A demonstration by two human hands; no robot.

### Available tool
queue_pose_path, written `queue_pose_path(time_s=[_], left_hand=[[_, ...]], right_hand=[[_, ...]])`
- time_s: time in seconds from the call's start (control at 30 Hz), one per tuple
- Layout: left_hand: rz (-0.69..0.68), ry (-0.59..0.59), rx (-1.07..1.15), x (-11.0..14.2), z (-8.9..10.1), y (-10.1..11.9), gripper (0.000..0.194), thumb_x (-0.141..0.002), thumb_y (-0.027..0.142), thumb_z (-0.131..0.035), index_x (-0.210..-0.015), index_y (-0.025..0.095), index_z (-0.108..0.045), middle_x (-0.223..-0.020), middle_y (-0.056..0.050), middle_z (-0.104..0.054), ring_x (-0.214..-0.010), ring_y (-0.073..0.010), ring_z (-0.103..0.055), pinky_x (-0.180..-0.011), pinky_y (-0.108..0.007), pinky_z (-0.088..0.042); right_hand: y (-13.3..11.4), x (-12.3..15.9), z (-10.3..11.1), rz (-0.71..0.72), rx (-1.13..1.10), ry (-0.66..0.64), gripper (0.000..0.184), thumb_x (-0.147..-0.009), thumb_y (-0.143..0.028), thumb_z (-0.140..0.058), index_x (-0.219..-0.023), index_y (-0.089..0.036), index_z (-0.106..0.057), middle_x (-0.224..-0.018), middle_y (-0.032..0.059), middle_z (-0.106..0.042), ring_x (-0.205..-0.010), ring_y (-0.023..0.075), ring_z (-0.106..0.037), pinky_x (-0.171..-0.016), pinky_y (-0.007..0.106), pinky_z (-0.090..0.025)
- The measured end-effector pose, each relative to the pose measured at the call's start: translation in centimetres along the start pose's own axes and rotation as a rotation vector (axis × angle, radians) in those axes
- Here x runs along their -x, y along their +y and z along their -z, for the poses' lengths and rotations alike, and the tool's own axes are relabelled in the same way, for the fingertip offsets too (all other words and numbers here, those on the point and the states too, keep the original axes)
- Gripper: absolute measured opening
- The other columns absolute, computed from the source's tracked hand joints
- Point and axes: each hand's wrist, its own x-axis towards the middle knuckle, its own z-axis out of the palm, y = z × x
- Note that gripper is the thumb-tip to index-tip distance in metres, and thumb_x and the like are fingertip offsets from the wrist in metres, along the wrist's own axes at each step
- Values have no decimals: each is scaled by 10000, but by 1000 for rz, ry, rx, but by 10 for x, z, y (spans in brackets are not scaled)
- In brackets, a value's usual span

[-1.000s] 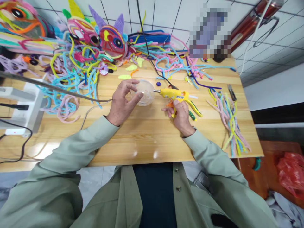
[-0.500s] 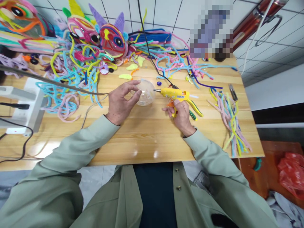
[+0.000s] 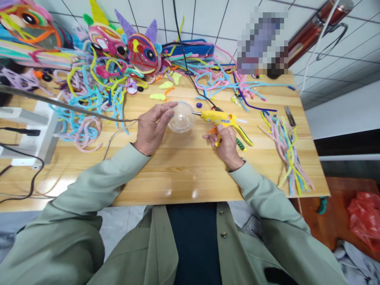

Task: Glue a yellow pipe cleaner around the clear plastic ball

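Observation:
My left hand is at the left edge of a clear plastic dome, its thumb and fingers closed on the rim. The dome is round and see-through, with small bits showing on or through it. In my right hand is a yellow hot glue gun, gripped by the handle with fingers near the orange trigger. Its metal nozzle points left, close beside the dome's right side. Just above the nozzle lies a small dark blue piece. Green-and-yellow-handled pliers lie partly hidden behind the glue gun.
Tangled pipe cleaners cover the back left, below decorated masks. More pipe cleaners lie in a bundle at right, near a small cutter. A white power strip stands left; a cable crosses toward my left hand.
My left thumb and fingers have shifted from over the dome to its left edge. The dome sits slightly further right in view. My right hand and the glue gun stay almost still.

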Motion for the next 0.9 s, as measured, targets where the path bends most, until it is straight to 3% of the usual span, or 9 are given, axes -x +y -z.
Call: queue_pose_path(time_s=[0.2,0.4,0.53,0.73,0.9], left_hand=[[-5,-38,-13,0,1,-3,511,-1234,730,-572,-1172,266,-775,-1407,-68,-909,-1316,-257,-890,-1157,-417,-738],[-113,-144,18,-2,7,-4,357,-1264,585,-608,-1287,274,-780,-1516,-70,-869,-1459,-256,-829,-1297,-443,-660],[-151,-216,16,-3,10,-7,351,-1249,590,-635,-1393,295,-759,-1623,-93,-809,-1545,-281,-773,-1347,-508,-616],[-170,-146,-138,2,7,-12,319,-1193,603,-709,-1324,316,-763,-1539,-94,-847,-1475,-315,-794,-1295,-572,-630],[-216,-76,-200,9,1,-12,112,-1164,340,-712,-1270,314,-737,-1473,-73,-873,-1407,-301,-824,-1257,-549,-632]], right_hand=[[-2,0,0,-9,10,-4,759,-869,-922,-867,-664,-287,-507,-513,-120,-424,-441,103,-453,-817,430,-782],[-3,1,-1,-18,4,3,758,-860,-921,-875,-681,-291,-496,-522,-126,-414,-442,106,-454,-814,441,-783],[-4,1,-1,-34,15,1,755,-850,-925,-876,-699,-297,-487,-515,-132,-409,-441,110,-458,-837,447,-786],[-7,3,-1,-41,46,2,781,-849,-951,-850,-688,-304,-445,-509,-122,-431,-434,112,-452,-880,458,-789],[-6,6,-4,-11,97,-22,785,-869,-956,-834,-652,-294,-472,-507,-104,-479,-454,110,-467,-876,449,-780]])
